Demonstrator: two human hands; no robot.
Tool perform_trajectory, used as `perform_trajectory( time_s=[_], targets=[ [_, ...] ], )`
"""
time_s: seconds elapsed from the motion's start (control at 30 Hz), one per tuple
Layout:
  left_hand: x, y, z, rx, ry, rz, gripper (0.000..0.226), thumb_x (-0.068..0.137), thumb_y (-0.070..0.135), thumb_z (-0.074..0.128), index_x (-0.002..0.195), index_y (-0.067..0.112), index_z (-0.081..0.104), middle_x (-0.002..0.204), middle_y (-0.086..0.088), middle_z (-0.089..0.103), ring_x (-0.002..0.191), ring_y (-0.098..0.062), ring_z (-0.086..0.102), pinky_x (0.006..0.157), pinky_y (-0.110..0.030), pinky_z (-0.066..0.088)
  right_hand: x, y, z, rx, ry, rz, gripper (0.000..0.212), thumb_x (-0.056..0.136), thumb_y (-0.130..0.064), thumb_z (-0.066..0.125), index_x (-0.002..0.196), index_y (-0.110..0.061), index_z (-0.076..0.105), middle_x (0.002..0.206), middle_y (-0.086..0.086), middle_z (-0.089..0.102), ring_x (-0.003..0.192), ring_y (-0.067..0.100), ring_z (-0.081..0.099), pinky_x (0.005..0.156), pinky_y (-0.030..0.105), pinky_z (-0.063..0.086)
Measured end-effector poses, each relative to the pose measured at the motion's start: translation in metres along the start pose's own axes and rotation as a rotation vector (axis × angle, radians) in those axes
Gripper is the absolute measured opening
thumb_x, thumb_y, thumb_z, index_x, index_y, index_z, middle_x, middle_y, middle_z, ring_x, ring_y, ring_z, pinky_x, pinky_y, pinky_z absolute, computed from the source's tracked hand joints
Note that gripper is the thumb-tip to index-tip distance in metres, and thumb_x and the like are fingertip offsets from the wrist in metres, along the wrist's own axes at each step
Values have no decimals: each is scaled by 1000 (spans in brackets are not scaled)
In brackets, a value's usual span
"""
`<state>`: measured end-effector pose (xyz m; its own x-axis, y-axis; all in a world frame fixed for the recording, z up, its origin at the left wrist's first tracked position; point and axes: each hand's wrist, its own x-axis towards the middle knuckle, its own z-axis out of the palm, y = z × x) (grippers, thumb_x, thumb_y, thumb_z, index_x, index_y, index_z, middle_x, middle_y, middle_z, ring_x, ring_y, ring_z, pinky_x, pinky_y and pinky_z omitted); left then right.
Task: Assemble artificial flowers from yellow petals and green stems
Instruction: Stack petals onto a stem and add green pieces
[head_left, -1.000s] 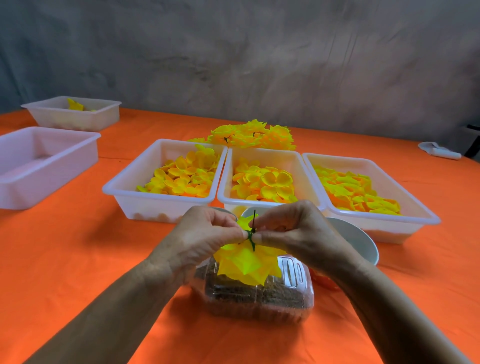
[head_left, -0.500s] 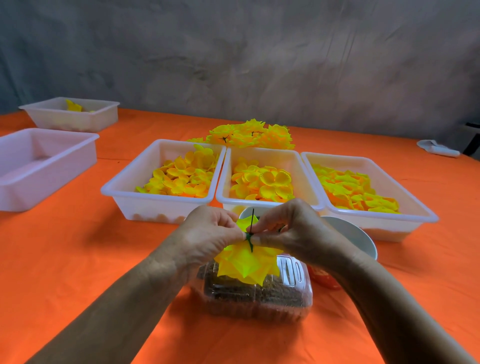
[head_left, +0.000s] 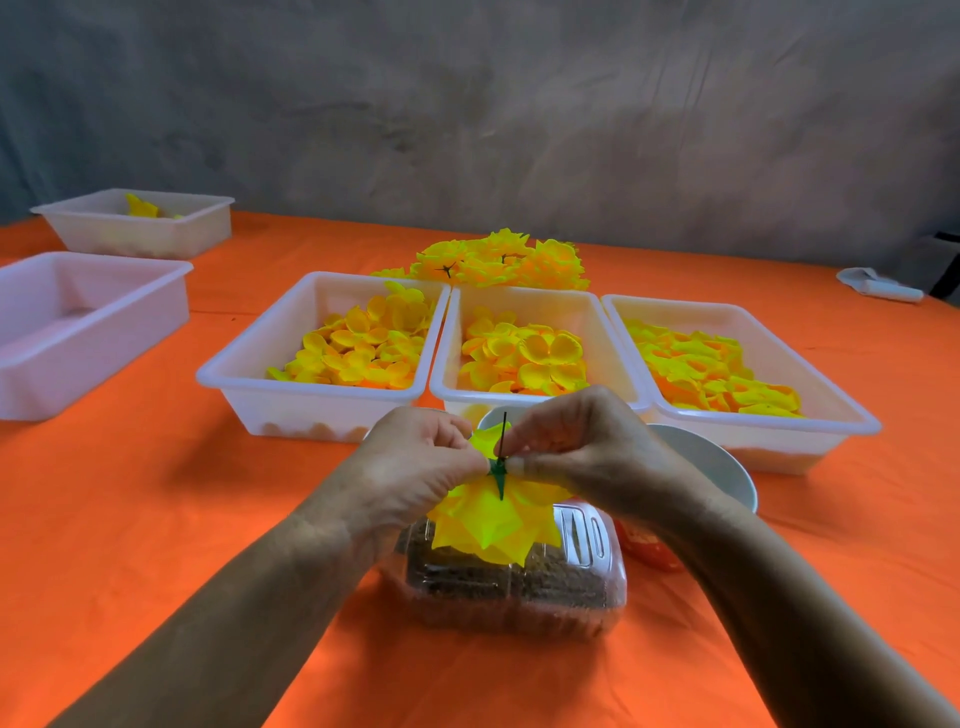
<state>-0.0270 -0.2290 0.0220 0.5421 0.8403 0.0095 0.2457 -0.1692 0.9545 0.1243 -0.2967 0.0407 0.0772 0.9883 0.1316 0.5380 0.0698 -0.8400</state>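
Green stem (head_left: 502, 457): thin, long axis near upright, tip pointing up and slightly away from the person, wider green base at the bottom where it meets the petals. Held above the near middle of the counter (head_left: 156, 519), between the two hands.

Yellow petals (head_left: 493, 525): a layered cluster hanging below the stem base, face down, over a clear plastic box (head_left: 519, 587) of dark small parts.

Left hand (head_left: 415, 467): fingers curled, thumb and forefinger pinching the petal layer just left of the stem base. Forearm comes in from lower left.

Right hand (head_left: 576, 452): fingers curled, fingertips pinching at the stem just right of its base, touching it. Forearm comes in from lower right. Both hands lie equally near the stem; it stands straight up from between their fingertips.

Judgement: a petal layer is being seated on the stem; the next push would run along the stem's axis, down toward the base.

Surroundings: white bowl (head_left: 717, 467) behind the right hand; three white trays of loose petals, left (head_left: 249, 374), middle (head_left: 452, 338), right (head_left: 831, 415); finished flowers (head_left: 498, 260) piled beyond them.
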Motion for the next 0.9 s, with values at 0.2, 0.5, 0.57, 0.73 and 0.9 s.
perform_trajectory(
  time_s=[0.2,0.5,0.57,0.73,0.9],
  targets=[
    [1,1,1,95,6,37,21,77,-3,64,57,2,61,106,5,61,92,8,53,74,-17,42,8,-4,-3,-218,-32,10,30,76,-6,75,63,-31,67,67,-6,67,61,1,59,58,25,47],
    [2,0,0,45,-4,-37,21,79,0,65,58,0,62,103,-2,63,87,-4,56,71,-15,40,7,-4,-3,-136,-25,90,20,75,-5,75,69,-23,72,64,-4,61,58,4,51,57,23,39],
    [2,-1,-1,15,1,-60,18,78,5,66,66,-8,65,97,-6,63,84,-14,53,72,-26,37,4,-2,-3,-6,-36,121,21,76,0,72,71,-20,72,63,0,62,58,8,52,56,24,39],
    [1,1,0,-6,1,-84,17,79,4,66,73,-12,66,92,-1,63,81,-12,54,69,-25,36,1,0,-3,92,-71,97,21,80,1,69,77,-19,72,78,15,65,71,17,54,66,31,42],
    [4,3,0,21,-19,-80,25,79,1,64,55,4,59,101,3,63,81,1,55,67,-16,39,4,1,0,3,-36,72,17,75,5,73,82,-11,75,86,20,72,73,20,58,72,44,52]
  ],
)
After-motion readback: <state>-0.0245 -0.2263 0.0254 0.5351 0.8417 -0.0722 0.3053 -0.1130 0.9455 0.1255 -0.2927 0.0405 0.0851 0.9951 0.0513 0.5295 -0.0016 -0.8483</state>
